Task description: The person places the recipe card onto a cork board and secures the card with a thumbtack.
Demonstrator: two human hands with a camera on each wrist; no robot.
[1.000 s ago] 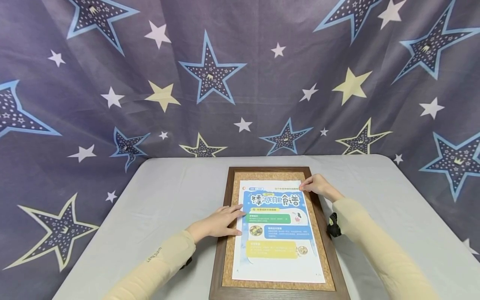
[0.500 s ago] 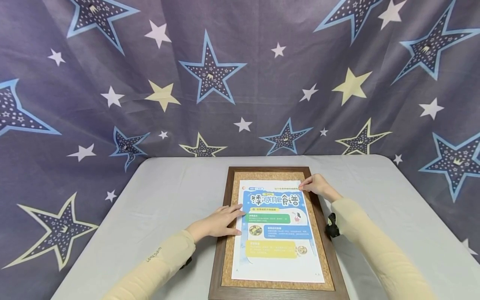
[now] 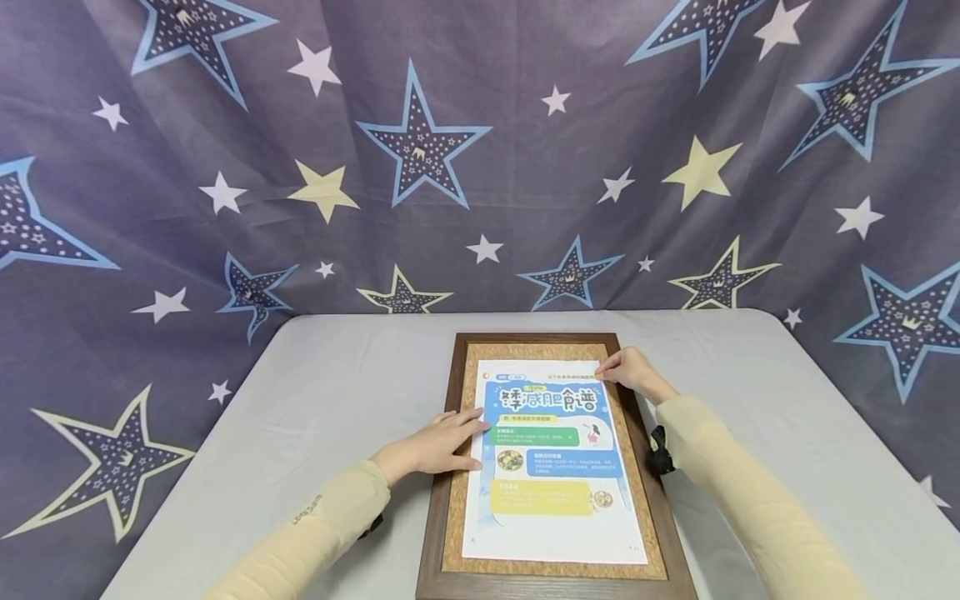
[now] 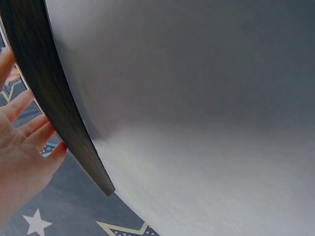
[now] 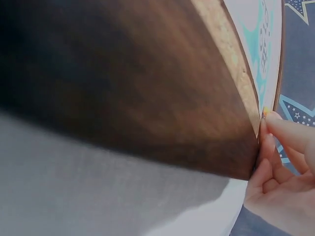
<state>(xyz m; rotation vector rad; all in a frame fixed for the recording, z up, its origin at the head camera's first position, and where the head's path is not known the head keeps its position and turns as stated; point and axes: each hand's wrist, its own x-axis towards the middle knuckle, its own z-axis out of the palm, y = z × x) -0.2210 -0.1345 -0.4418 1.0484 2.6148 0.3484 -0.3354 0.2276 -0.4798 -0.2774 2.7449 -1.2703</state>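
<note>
In the head view a printed poster (image 3: pixel 555 533) with blue, green and yellow blocks lies on a cork board (image 3: pixel 453 533) with a dark wooden frame. My left hand (image 3: pixel 435 446) rests its spread fingers on the poster's left edge, its wrist crossing the frame. At the poster's upper right corner my right hand (image 3: pixel 633 371) pinches a small yellow-orange push pin (image 5: pixel 267 111) between thumb and fingers. The pin is mostly hidden by the fingertips. In the left wrist view the left hand (image 4: pixel 24 147) appears behind the frame's edge (image 4: pixel 64 118), fingers apart.
The board lies on a table with a light grey cloth (image 3: pixel 337 367). Behind hangs a purple-grey curtain (image 3: pixel 480 83) with stars. A small orange mark (image 3: pixel 487 376) shows at the poster's upper left corner; whether it is a pin I cannot tell.
Both hands keep their places on the poster. The right hand and forearm shift only slightly to the left, and the whole view drifts a little.
</note>
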